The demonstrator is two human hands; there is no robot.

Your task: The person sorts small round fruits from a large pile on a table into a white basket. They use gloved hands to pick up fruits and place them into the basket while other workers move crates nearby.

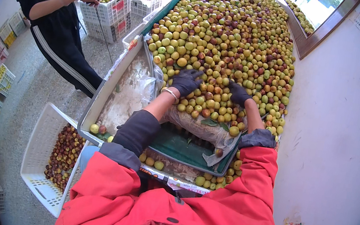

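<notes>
A broad heap of jujubes, yellow-green to reddish brown, spreads before me. My left hand, in a dark glove, lies palm down on its near left part, fingers spread over the fruit. Farther right, my right hand, gloved alike, touches the fruit with its fingertips; whether it grips one is hidden. Between my forearms, the heap's near edge rests on clear plastic film with a few green leaves. Just below that is a green-lined tray, with a single jujube near its right side.
A white plastic crate of redder jujubes stands low at my left. The table's raised rim runs along that side. Beyond it, a person holds a dark flat object. Stacked crates stand behind; a white wall bounds the right.
</notes>
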